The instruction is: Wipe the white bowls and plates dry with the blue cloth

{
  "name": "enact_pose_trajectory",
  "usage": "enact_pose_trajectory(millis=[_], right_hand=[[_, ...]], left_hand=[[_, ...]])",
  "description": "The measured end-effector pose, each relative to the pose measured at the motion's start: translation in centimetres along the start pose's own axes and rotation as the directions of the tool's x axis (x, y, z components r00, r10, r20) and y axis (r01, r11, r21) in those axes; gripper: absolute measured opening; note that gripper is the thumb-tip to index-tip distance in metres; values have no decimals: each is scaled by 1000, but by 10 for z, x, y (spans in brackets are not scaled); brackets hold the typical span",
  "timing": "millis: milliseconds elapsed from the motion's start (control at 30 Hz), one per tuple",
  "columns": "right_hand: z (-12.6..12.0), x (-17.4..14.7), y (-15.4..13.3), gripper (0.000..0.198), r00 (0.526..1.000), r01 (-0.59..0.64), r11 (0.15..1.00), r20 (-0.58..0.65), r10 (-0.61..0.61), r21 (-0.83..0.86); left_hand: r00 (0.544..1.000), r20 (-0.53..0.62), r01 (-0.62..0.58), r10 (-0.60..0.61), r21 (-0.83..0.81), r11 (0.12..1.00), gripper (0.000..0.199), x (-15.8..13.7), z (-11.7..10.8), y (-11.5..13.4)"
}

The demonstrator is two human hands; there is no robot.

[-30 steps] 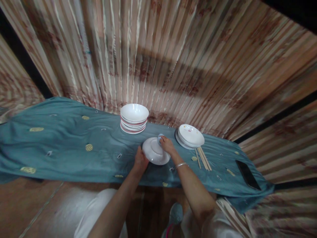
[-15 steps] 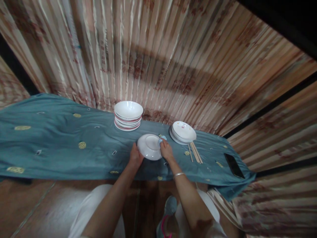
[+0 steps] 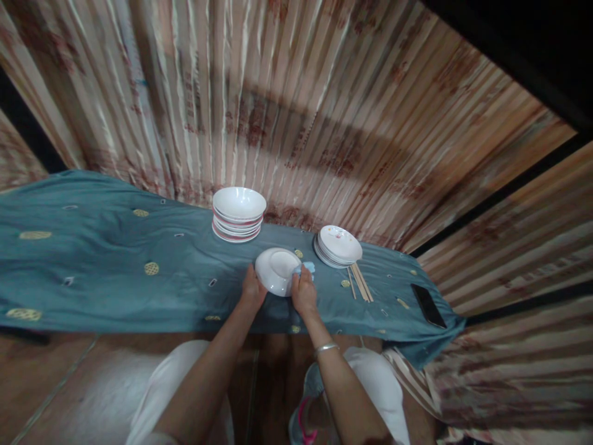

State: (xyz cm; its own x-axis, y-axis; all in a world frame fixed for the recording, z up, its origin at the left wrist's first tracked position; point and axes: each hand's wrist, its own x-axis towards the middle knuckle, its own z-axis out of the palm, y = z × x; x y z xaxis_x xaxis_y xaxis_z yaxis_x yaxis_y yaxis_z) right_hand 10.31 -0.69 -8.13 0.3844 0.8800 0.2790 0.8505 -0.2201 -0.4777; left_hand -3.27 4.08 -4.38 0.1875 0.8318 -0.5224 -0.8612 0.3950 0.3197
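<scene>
A white plate (image 3: 271, 270) is held bottom side up above the cloth-covered table. My left hand (image 3: 252, 289) grips its left edge, with the fingers hidden underneath. At the plate's right side, my right hand (image 3: 304, 293) is closed on a light blue cloth (image 3: 306, 268) and presses it against the underside near the rim. Behind the plate to the left stands a stack of white bowls (image 3: 238, 213) with red bands. A second stack of white dishes (image 3: 339, 245), the top one with a small printed pattern, stands to the right of my right hand.
Several wooden chopsticks (image 3: 361, 284) lie in front of the right stack. A black phone (image 3: 428, 305) rests near the right end of the teal tablecloth (image 3: 115, 278). A patterned curtain (image 3: 278, 111) hangs behind the table, and black poles (image 3: 500, 198) stand at the sides.
My right hand has slid the blue cloth down and slightly left along the plate's right side. My left hand still holds the plate. The whole view has shifted a little.
</scene>
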Motion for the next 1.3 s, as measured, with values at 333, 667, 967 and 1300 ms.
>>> enact_pose_trajectory(millis=[333, 667, 967, 1300], right_hand=[[16, -35, -9, 62, 995, -5, 997, -99, 13, 74], [19, -72, -28, 61, 998, 3, 1000, -62, -4, -22], [23, -93, -30, 60, 964, 243, 966, -92, -251, -91], [10, -64, -25, 60, 825, 564, 812, 46, -564, -152]], left_hand=[[1000, 3, -16, 15, 17, 1000, 43, -6, 3, 1], [1000, 27, -14, 14, 12, 1000, 45, -7, 3, 0], [1000, 15, 3, -3, 25, 1000, 46, -8, 2, 1], [997, 55, 59, -59, 14, 998, 44, -3, -5, 3]])
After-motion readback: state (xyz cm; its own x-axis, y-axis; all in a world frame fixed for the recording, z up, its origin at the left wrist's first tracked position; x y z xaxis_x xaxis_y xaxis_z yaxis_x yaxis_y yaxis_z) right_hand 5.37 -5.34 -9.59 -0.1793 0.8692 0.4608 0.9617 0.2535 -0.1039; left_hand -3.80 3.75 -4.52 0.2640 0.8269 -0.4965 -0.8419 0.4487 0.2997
